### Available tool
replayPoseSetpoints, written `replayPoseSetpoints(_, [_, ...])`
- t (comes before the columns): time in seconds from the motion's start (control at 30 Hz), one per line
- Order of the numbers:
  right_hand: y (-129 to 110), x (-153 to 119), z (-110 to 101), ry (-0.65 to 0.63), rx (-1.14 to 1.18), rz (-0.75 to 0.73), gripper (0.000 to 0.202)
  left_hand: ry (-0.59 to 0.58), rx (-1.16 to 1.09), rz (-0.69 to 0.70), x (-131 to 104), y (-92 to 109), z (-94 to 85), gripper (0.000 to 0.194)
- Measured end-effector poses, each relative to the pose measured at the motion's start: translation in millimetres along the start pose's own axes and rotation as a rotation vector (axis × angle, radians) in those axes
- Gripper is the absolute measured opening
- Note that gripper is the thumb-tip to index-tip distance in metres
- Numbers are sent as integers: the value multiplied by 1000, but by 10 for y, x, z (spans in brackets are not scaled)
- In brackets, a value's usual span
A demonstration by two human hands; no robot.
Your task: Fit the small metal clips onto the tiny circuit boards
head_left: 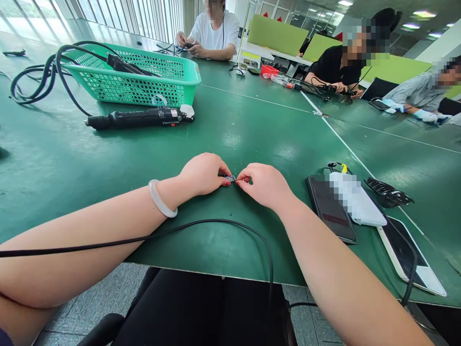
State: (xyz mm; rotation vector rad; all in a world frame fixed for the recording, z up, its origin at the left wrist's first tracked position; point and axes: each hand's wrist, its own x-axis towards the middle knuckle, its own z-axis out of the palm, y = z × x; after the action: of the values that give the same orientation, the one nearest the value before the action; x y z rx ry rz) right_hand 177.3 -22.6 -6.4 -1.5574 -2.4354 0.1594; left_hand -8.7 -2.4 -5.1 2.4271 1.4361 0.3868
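Note:
My left hand [207, 174] pinches a small dark part with light markings [230, 178] between thumb and fingertips, just above or on the green table. From the right, my right hand [264, 185] has thumb and index finger pressed together at the part's right end. Whatever sits between those right fingertips is too small to make out. A white bangle circles my left wrist. Both forearms reach in from the lower corners, and a black cable [230, 221] runs across the left forearm and the table in front of the hands.
On the green table [144, 158] are a green basket [137, 79] with a cable, a black electric screwdriver [137, 118], a dark phone [329, 206], a white power bank [356, 199], a white device [410, 254] and black crumpled plastic [389, 192]. Three people sit across.

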Motion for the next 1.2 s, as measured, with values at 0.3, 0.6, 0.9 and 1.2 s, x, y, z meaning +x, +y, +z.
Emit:
replayPoseSetpoints(0.3, [-27, 12, 30, 1, 67, 59, 16, -9, -30, -1, 8, -16, 8, 26])
replayPoseSetpoints(0.6, [44, 21, 54, 28, 46, -40, 24, -23, -214, -54, 6, 13, -17, 23])
replayPoseSetpoints(0.9, [120, 3, -26, 153, 141, -68, 23, 7, -443, -3, 25, 1, -2, 41])
replayPoseSetpoints(1.2, [69, -7, -16, 163, 243, -56, 17, 3, -363, -14, -6, 27, -37, 29])
